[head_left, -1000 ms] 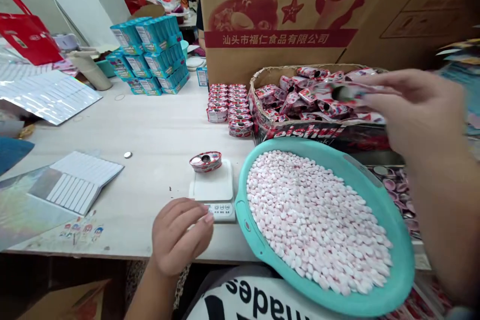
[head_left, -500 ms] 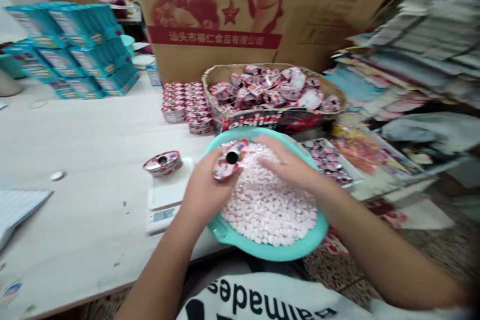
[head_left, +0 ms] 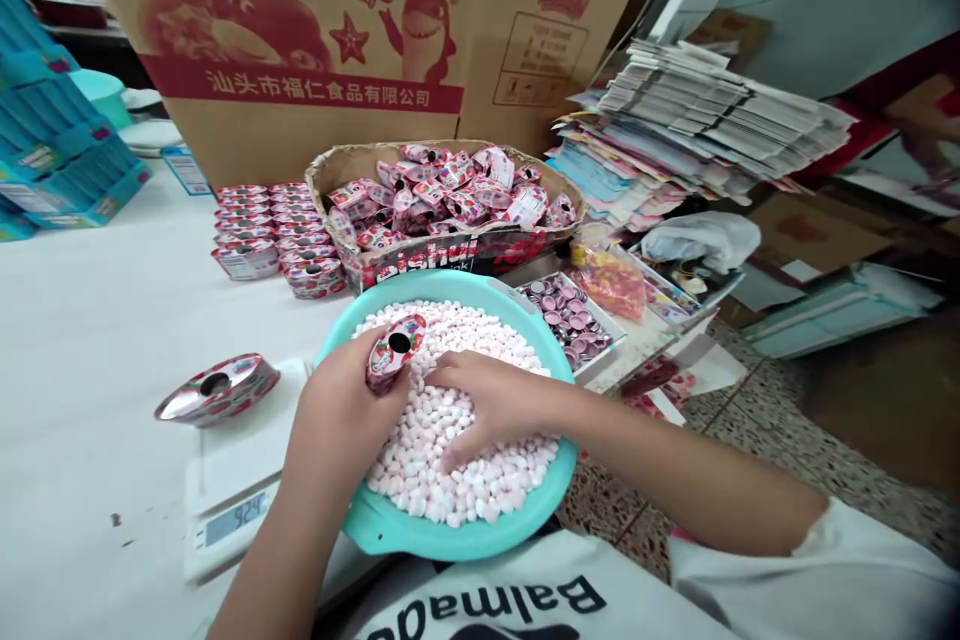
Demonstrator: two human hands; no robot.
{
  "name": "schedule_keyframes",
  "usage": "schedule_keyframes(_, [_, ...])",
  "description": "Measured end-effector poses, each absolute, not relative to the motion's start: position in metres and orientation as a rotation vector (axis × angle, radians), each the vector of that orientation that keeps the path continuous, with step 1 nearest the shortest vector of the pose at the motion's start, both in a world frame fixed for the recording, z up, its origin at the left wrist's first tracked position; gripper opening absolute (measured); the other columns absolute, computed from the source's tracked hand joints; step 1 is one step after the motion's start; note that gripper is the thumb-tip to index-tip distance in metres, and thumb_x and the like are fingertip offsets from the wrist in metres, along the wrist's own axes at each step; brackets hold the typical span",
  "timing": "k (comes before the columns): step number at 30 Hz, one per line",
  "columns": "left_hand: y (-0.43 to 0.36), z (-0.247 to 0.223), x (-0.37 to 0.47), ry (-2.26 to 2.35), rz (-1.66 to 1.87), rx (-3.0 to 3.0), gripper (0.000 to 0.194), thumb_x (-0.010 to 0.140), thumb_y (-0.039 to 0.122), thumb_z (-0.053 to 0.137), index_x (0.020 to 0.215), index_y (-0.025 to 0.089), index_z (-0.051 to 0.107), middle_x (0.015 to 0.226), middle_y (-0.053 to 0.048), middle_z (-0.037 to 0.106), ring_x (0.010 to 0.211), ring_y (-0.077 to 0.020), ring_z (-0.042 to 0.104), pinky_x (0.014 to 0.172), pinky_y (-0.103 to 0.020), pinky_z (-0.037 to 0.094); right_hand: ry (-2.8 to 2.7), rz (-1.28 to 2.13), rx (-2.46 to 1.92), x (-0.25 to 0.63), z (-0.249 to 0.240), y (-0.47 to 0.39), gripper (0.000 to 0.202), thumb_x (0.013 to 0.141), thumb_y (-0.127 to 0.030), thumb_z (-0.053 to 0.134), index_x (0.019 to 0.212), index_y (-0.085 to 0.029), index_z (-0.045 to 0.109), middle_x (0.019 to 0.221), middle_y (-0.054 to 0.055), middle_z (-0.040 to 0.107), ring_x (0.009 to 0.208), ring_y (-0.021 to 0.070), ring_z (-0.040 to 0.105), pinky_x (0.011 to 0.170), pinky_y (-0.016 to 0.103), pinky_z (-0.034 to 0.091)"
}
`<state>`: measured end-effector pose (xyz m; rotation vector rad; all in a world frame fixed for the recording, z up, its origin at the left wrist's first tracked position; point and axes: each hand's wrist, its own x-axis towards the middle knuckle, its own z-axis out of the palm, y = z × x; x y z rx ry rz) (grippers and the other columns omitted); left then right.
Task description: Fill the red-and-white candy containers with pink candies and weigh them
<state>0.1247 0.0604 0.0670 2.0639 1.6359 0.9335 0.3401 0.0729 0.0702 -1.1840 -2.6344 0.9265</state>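
Note:
My left hand [head_left: 341,395] is wrapped round a red and white patterned tin [head_left: 391,350], its round dark opening facing up, over the left side of a turquoise basin [head_left: 457,545]. White and pale pink candies [head_left: 457,500] fill the basin. My right hand [head_left: 491,405] rests on them with thumb and fingers apart, fingertips partly sunk among the candies. A similar tin [head_left: 217,388] sits tilted on a white scale [head_left: 229,460] at the left; its display shows digits.
Behind the basin stands a cut carton [head_left: 352,260] heaped with tins, with stacked tins [head_left: 244,255] beside it. A box of round caps [head_left: 570,320], candy bag [head_left: 611,280], paper stack [head_left: 720,115], large carton [head_left: 300,135] and blue boxes [head_left: 52,150] surround the work area.
The camera view has turned right. My right hand has lowered into the candies nearer the middle of the basin, its fingers spread. My left hand still holds the tin.

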Motion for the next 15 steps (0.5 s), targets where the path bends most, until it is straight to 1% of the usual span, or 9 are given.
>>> schedule_keyframes(4, [0.06, 0.067, 0.125, 1.661, 0.907, 2.069, 0.035, 0.086, 0.036, 0.061, 0.119, 0.025, 0.065, 0.112, -0.004, 0.074, 0.102, -0.0267, 0.069, 0.089, -0.036, 0.052, -2.432, 1.05, -1.255, 0.339, 0.066, 0.07, 0.065, 0.06, -0.05, 0.088, 0.116, -0.021, 0.07, 0.113, 0.009, 0.07, 0.106, 0.0291, 0.064, 0.094, 0.041, 0.049])
schedule_keyframes(6, [0.06, 0.066, 0.125, 1.668, 0.913, 2.071, 0.035, 0.084, 0.037, 0.063, 0.117, 0.025, 0.066, 0.109, -0.004, 0.074, 0.098, -0.0264, 0.069, 0.088, -0.036, 0.052, -2.302, 1.136, -1.317, 0.339, 0.065, 0.067, 0.054, 0.06, -0.042, 0.089, 0.107, -0.022, 0.072, 0.105, 0.004, 0.074, 0.098, 0.0267, 0.067, 0.087, 0.037, 0.051])
schedule_keyframes(8, [0.06, 0.063, 0.124, 1.669, 0.927, 2.093, 0.039, 0.083, 0.037, 0.064, 0.12, 0.024, 0.065, 0.11, -0.005, 0.073, 0.099, -0.0271, 0.068, 0.089, -0.037, 0.052, -2.212, 1.185, -1.388, 0.338, 0.063, 0.066, 0.041, 0.058, -0.033, 0.088, 0.096, -0.021, 0.074, 0.094, 0.001, 0.075, 0.091, 0.0254, 0.069, 0.08, 0.034, 0.051])
schedule_keyframes(11, [0.06, 0.06, 0.123, 1.655, 0.977, 2.134, 0.041, 0.083, 0.036, 0.064, 0.121, 0.023, 0.064, 0.115, -0.007, 0.072, 0.104, -0.0286, 0.067, 0.091, -0.038, 0.052, -2.054, 1.241, -1.445, 0.335, 0.059, 0.069, 0.031, 0.055, -0.02, 0.082, 0.085, -0.02, 0.074, 0.086, -0.001, 0.075, 0.087, 0.0235, 0.069, 0.078, 0.032, 0.052])
schedule_keyframes(13, [0.06, 0.059, 0.122, 1.672, 1.013, 2.136, 0.041, 0.084, 0.035, 0.062, 0.123, 0.023, 0.063, 0.117, -0.007, 0.071, 0.106, -0.0292, 0.066, 0.094, -0.04, 0.051, -1.854, 1.377, -1.441, 0.331, 0.058, 0.072, 0.022, 0.056, -0.018, 0.078, 0.077, -0.019, 0.072, 0.078, -0.002, 0.073, 0.081, 0.021, 0.068, 0.076, 0.031, 0.053])
schedule_keyframes(15, [0.059, 0.061, 0.121, 1.704, 1.036, 2.122, 0.043, 0.085, 0.034, 0.061, 0.127, 0.024, 0.06, 0.12, -0.007, 0.07, 0.109, -0.0297, 0.065, 0.096, -0.041, 0.05, -1.552, 1.536, -1.444, 0.327, 0.058, 0.076, 0.017, 0.059, -0.024, 0.078, 0.071, -0.018, 0.068, 0.068, -0.001, 0.07, 0.068, 0.0184, 0.066, 0.063, 0.029, 0.053])
